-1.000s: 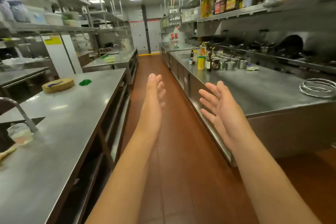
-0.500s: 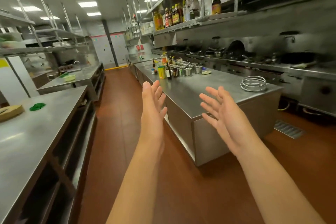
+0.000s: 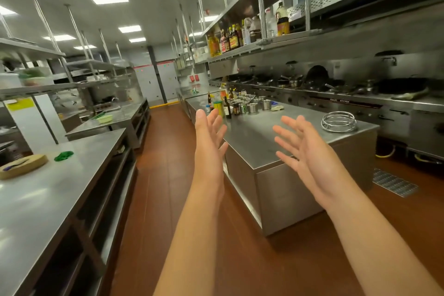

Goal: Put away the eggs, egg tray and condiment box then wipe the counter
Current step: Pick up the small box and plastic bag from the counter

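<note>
Hands, left hand (image 3: 208,142) and right hand (image 3: 304,149), stay spread, empty; counter (image 3: 252,142) nearer.

Left counter (image 3: 60,190): chopping board (image 3: 22,166) on it, scrap (image 3: 63,156) just beside.
Right counter (image 3: 259,142): bottles and tins (image 3: 240,104) at far end; wire ring (image 3: 338,121) near corner.
Shelf (image 3: 240,49): bottles, above right.

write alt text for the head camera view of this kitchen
Two bare arms reach forward, left hand and right hand open and empty, over a red-brown floor between steel counters. The right counter holds bottles, metal cups and a wire ring.
</note>
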Motion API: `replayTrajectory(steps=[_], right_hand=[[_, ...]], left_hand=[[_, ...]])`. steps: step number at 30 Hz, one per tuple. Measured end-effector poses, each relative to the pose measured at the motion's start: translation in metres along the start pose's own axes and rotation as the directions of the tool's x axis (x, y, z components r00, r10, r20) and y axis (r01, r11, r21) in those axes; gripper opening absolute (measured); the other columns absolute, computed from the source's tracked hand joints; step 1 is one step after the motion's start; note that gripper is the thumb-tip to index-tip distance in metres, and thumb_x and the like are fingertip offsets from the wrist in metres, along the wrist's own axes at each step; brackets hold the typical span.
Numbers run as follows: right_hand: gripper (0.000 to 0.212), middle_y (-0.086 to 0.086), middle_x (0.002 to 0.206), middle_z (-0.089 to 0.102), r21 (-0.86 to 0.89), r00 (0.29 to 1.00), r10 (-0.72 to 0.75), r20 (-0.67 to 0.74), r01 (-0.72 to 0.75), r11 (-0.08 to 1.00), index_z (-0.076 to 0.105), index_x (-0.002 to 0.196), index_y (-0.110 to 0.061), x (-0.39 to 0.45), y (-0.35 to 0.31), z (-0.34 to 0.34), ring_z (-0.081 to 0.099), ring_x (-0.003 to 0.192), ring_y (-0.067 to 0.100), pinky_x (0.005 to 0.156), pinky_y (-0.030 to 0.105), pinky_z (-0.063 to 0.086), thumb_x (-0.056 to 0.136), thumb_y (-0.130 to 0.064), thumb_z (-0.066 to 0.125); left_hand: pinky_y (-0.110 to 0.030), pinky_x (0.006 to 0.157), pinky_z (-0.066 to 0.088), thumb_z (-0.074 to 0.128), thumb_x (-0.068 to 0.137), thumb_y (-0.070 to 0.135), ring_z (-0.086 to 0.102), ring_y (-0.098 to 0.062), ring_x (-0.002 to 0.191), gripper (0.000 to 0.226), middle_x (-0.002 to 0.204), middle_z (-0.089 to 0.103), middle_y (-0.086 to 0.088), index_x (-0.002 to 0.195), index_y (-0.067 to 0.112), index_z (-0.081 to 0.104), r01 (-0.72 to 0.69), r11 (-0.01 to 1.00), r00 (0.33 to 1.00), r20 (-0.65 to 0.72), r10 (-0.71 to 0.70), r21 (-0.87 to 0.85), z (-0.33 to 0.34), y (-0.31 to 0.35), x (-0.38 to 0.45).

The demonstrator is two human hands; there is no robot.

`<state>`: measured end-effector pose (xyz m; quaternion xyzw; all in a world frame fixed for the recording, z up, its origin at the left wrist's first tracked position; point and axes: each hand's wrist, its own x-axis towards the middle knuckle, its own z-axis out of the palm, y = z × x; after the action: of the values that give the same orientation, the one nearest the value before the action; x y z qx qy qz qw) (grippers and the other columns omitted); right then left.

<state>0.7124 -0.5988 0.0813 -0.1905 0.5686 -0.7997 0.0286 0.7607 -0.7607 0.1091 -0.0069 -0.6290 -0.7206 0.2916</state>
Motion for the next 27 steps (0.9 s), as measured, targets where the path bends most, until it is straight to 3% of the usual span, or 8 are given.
replayTrajectory(steps=[6,10,13,27], right_hand=[[0.061,-0.011,0.132,0.063,0.029,0.999,-0.044,-0.002,0.044,0.999,0.054,0.135,-0.036,0.004,-0.016,-0.021,0.056,0.124,0.005,0.105,0.035,0.045,0.083,-0.066,0.048],[0.049,-0.01,0.135,0.061,0.028,0.998,-0.06,-0.026,0.061,0.998,0.05,0.141,-0.032,0.006,-0.024,-0.036,0.055,0.125,0.006,0.105,0.035,0.045,0.098,-0.055,0.04],[0.046,-0.01,0.134,0.062,0.035,0.996,-0.076,-0.047,0.078,0.996,0.052,0.138,-0.033,0.007,-0.03,-0.048,0.055,0.124,0.006,0.101,0.032,0.046,0.098,-0.054,0.04],[0.046,-0.007,0.139,0.058,0.049,0.988,-0.131,-0.079,0.135,0.99,0.05,0.138,-0.034,0.009,-0.053,-0.07,0.053,0.128,0.01,0.108,0.038,0.042,0.099,-0.055,0.039]], left_hand=[[-0.041,0.117,0.031,0.021,0.098,0.065,0.05,-0.009,0.133,0.065,0.151,0.049,0.004,0.146,0.03,0.048,-0.007,1.0,1.0,0.021,0.007,-0.006,0.019,0.0,0.007],[-0.042,0.117,0.031,0.021,0.098,0.065,0.048,-0.01,0.135,0.065,0.151,0.049,0.004,0.145,0.03,0.049,-0.002,1.0,0.999,0.04,0.002,-0.004,0.036,0.0,0.009],[-0.042,0.118,0.029,0.02,0.099,0.065,0.049,-0.009,0.134,0.065,0.15,0.05,0.004,0.145,0.03,0.05,-0.002,1.0,0.998,0.066,0.003,-0.015,0.048,-0.001,0.011],[-0.044,0.119,0.027,0.02,0.098,0.065,0.046,-0.01,0.137,0.064,0.151,0.049,0.004,0.144,0.032,0.049,-0.053,0.999,0.992,0.111,0.052,0.0,0.069,0.004,0.011]])
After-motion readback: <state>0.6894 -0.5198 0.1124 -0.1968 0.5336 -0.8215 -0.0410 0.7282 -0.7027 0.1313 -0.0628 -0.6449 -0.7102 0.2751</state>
